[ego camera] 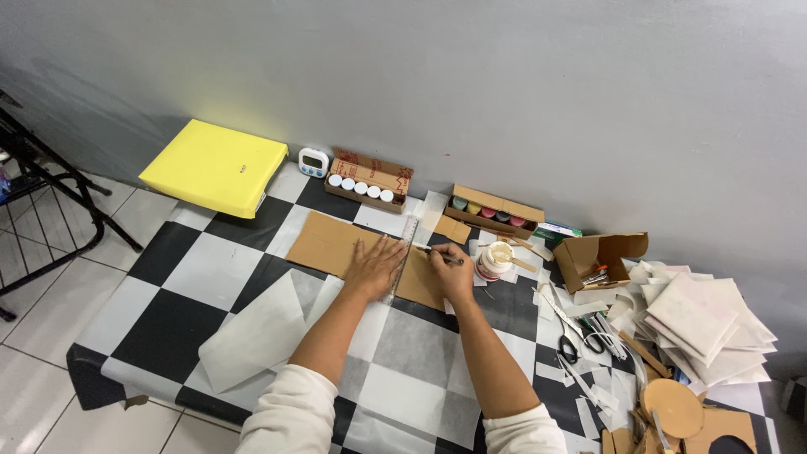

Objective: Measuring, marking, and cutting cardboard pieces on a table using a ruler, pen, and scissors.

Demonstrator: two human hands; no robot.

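A flat brown cardboard sheet [324, 244] lies on the black-and-white checkered mat [210, 269]. A clear ruler [405, 252] rests across it, running away from me. My left hand [374, 267] presses flat on the cardboard and the ruler's left edge, fingers spread. My right hand [450, 271] grips a pen [439, 255] whose tip touches the cardboard right beside the ruler.
A yellow box [214, 166], a small timer [313, 161], two cardboard boxes of paint jars [367, 181] [492, 210] line the wall. An open glue pot [494, 259], scissors [569, 343], an open carton [598, 256], stacked white sheets [706, 324], paper strips and cardboard offcuts [672, 408] lie right. A translucent sheet [252, 332] lies left.
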